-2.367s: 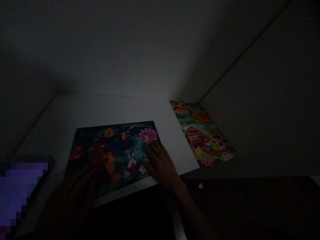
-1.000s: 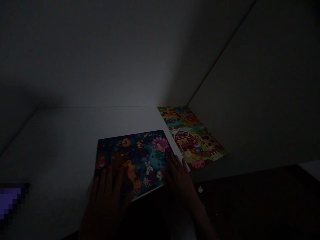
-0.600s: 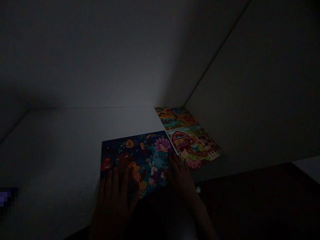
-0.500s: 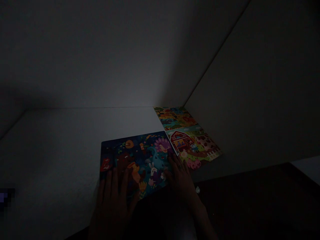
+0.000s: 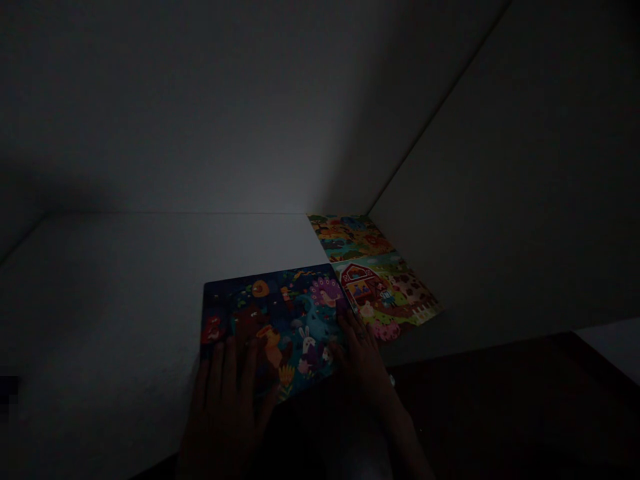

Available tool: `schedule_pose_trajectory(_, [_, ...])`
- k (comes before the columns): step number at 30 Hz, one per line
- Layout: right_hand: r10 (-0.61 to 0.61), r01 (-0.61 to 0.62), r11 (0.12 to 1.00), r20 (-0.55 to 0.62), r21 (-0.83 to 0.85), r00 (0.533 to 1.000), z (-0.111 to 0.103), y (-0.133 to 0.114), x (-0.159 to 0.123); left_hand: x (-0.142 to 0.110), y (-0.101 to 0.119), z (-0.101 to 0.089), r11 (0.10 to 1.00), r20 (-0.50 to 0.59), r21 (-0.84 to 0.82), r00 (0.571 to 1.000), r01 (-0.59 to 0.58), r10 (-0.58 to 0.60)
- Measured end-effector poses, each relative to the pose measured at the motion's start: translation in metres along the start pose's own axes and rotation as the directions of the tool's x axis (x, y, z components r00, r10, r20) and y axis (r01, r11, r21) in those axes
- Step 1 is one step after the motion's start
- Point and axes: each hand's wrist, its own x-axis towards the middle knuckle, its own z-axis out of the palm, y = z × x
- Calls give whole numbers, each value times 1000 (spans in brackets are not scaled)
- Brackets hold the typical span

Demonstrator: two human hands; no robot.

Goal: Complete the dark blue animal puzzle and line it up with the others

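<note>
1. The left hand [image 5: 223,407] is open, its fingers spread and pointing away from the person. Its fingertips [image 5: 230,350] rest on the lower left part of the puzzle board, and nothing is closed in it.
2. The right hand [image 5: 363,360] lies at the lower right corner of the same board, its fingers lightly curved. The light is too dim to tell whether it grips the board's edge or only rests against it.
3. The rectangular dark-blue illustrated puzzle board [image 5: 273,313] lies flat between both hands, tilted a little in view. It shows a pink-tailed peacock, a white rabbit and an orange figure, and its lower edge is hidden in shadow near the hands.
4. It rests on a flat, pale, finely textured white panel [image 5: 140,287], towards that panel's right side.
5. Just beside the board's upper right corner lies a bright farm puzzle with a red barn [image 5: 385,293]; whether they touch, I cannot tell.
6. Beyond the farm puzzle, edge to edge with it, lies a colourful animal-scene puzzle [image 5: 347,238], in the corner against a plain grey wall [image 5: 500,167].
7. A dark brown surface [image 5: 500,400] runs along the lower right, near the right wrist.
</note>
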Motion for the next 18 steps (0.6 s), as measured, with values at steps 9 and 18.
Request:
schedule_pose_trajectory(9, [-27, 28, 999, -24, 46, 999, -24, 40, 72, 4, 0, 0, 999, 52, -17, 998, 31, -30])
schedule_pose_trajectory(18, [259, -245, 962, 117, -117, 959, -3, 97, 211, 2, -4, 15, 989, -35, 72, 991, -129, 132])
